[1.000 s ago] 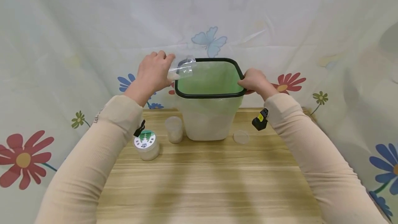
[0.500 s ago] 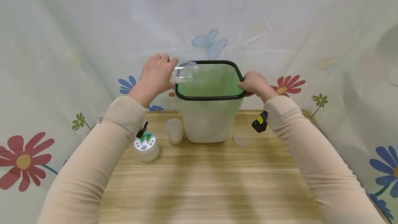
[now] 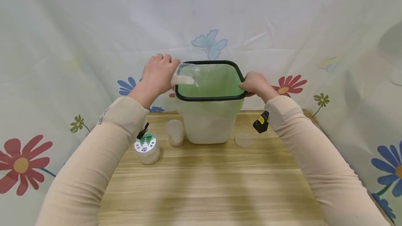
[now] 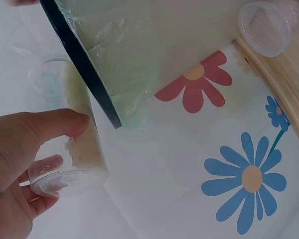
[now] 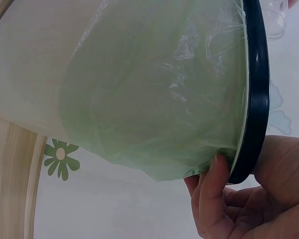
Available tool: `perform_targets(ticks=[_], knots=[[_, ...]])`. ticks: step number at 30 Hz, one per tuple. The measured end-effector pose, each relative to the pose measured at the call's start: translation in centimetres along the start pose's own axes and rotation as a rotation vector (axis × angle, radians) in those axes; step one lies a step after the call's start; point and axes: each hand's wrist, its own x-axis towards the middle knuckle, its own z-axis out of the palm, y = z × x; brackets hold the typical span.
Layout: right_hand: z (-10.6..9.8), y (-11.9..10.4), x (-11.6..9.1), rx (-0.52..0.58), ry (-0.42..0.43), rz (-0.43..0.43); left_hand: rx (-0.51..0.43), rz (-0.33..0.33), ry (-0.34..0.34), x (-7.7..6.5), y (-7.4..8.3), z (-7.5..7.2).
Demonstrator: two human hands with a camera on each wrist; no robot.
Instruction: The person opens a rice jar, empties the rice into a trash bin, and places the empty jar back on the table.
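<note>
Bin [image 3: 208, 123]: center of the frame, same spot on the table [image 3: 207, 184] as a second earlier. Whitish, translucent body; black rim [image 3: 211, 99] around the top; green liner [image 5: 139, 99] inside, its edge hanging down the outer wall under the rim.

Left hand [image 3: 159, 74]: left of center, slightly closer in to the bin than a second before. Fingers curved around a clear jar, gap only as wide as the jar. Thumb [image 4: 65, 123] lay along the near side; fingertips showed through the wall opposite.

Right hand [image 3: 255, 82]: right of center, no clear shift. Fingers bent narrowly around the rim's right side, the hand touching rim and liner edge together.

Clear jar [image 3: 186, 72]: upper middle of the frame, on its side, mouth over the bin's left rim. Mouth had pointed higher a second earlier. White contents [image 3: 183, 80] had sat back by the hand; now they stretched in a pale strip along the lower wall, close to the mouth.

Squat jar [image 3: 147, 151]: lower left of center, upright, pale filling, white and green printed top.

Small cup [image 3: 175, 133]: just left of the bin's base, upright, pale matter in the lower part.

Round disc [image 3: 243, 140]: flat on the table, right of the bin's base, translucent.
</note>
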Motion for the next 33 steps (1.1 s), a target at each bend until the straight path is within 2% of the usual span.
perform_targets(ticks=[8, 33], knots=[[0.24, -0.13, 0.18, 0.006, -0.002, -0.002, 0.014, 0.013, -0.005, -0.19, -0.06, 0.09], [0.36, -0.22, 0.45, 0.015, 0.002, -0.006, 0.041, 0.035, 0.068, -0.43, -0.32, 0.48]])
